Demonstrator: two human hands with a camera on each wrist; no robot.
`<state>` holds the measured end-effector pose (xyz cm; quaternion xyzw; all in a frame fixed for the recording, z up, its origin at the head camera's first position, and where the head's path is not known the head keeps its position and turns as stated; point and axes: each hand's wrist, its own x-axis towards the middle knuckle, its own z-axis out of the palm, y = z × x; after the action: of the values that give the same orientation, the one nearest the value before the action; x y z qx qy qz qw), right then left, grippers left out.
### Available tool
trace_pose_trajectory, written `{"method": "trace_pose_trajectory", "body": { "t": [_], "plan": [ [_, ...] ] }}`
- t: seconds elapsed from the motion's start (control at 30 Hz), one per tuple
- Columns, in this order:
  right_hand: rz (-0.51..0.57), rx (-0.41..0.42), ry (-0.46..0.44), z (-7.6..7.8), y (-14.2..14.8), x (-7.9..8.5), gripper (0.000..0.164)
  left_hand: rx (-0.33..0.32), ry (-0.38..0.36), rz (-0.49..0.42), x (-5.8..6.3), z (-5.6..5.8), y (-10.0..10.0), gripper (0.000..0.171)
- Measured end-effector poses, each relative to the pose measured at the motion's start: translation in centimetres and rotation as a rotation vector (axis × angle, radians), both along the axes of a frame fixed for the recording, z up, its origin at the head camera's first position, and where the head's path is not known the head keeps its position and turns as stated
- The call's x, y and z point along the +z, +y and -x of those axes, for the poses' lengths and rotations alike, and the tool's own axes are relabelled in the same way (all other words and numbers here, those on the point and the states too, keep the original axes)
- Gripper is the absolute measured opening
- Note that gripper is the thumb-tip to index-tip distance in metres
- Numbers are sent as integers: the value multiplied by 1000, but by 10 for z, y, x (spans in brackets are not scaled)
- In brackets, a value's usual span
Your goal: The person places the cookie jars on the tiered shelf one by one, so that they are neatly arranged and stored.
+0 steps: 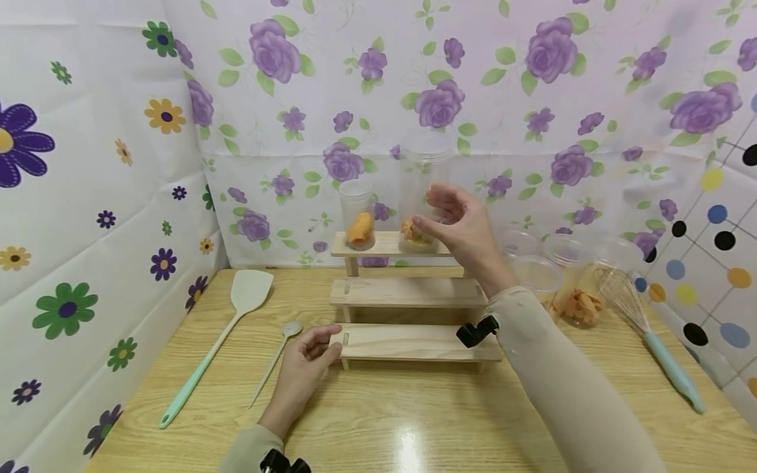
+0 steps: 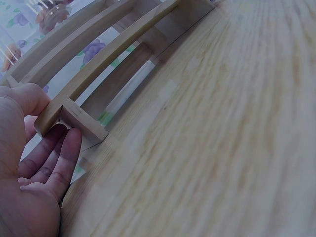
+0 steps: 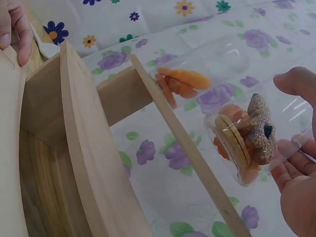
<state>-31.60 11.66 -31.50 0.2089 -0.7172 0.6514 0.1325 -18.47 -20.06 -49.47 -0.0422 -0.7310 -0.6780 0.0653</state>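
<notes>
A three-step wooden rack [image 1: 408, 292] stands on the table. My left hand [image 1: 304, 368] grips the left end of its lowest board, with some fingers below the board in the left wrist view. High on the right, my right hand [image 1: 467, 230] holds a tall clear jar [image 1: 422, 190], thumb and fingers on either side. Inside are orange pieces, a pale layered disc and a speckled brown piece [image 3: 261, 131]. A gap shows between the jar's base and the top board's edge in the right wrist view. A smaller clear jar [image 1: 357, 203] with orange pieces stands on the top board's left.
Left of the rack lie a white spatula [image 1: 251, 289] with a green handle and a small long-handled spoon [image 1: 292, 328]. Several clear jars [image 1: 538, 272] stand at the right, beside a whisk [image 1: 668, 364] with a blue handle. Floral cloth [image 1: 378, 98] hangs close behind the rack.
</notes>
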Motion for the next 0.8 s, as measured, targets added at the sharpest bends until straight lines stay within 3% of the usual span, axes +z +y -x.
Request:
{"method": "trace_pose_trajectory", "body": {
  "t": [0.23,0.8],
  "plan": [
    [-35,-6,-3,11,-10,-9,71,-5,6,-3,-1,1,0,30],
    [-73,-1,-46,18,-12,-16,76,-8,-3,-3,-1,2,-1,31]
  ]
}}
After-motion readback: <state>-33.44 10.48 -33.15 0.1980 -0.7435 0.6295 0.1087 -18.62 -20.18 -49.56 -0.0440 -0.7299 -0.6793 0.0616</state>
